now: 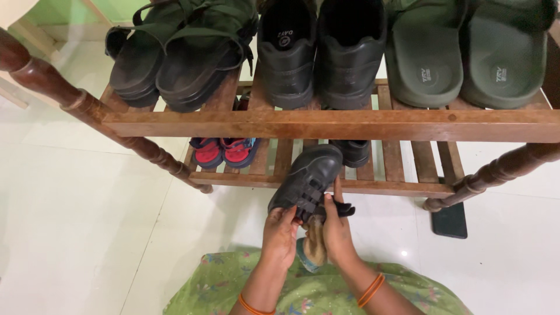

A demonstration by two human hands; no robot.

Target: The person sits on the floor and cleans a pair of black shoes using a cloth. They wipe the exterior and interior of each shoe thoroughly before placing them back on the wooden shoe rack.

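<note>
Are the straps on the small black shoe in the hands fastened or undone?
At least one is undone: a strap end sticks out loose from the small black shoe by the right hand.

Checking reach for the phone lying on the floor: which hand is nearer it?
Right. The right hand on the small black shoe sits closer to the phone; the left hand is farther.

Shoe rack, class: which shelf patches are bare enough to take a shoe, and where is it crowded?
Lower shelf: bare slats right of the black shoe, and between it and the red shoes. Top shelf: crowded edge to edge.
</note>
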